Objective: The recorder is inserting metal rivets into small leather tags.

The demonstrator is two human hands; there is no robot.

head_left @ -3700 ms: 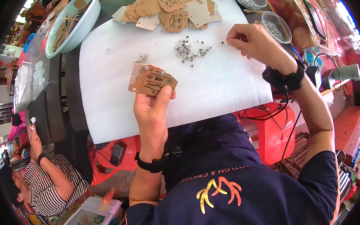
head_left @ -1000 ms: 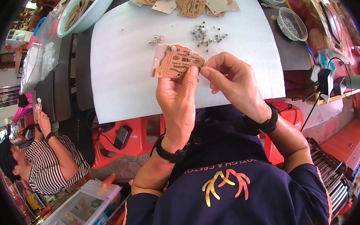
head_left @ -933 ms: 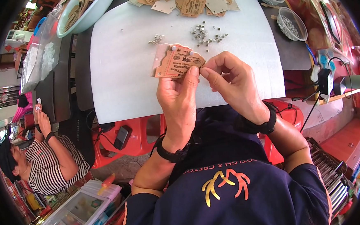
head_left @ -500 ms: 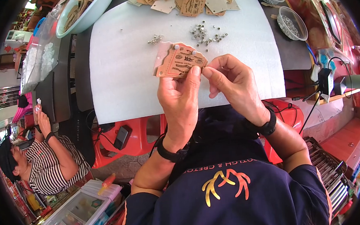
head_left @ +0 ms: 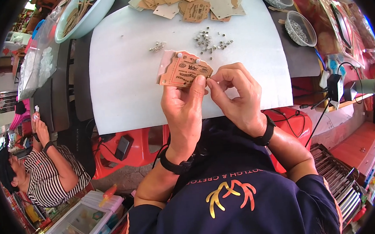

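Brown card [head_left: 184, 71] held above white sheet [head_left: 121, 86], between near edge and loose metal pieces [head_left: 204, 39]. Left hand [head_left: 182, 108] pinches card. Right hand [head_left: 240, 97]: fingertips narrow at card's corner; grip unclear. Step: apparently corner fitting. Next move calls for steady card.

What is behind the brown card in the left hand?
A pale piece shows past the left edge of the brown card; the card and left hand hide anything more.
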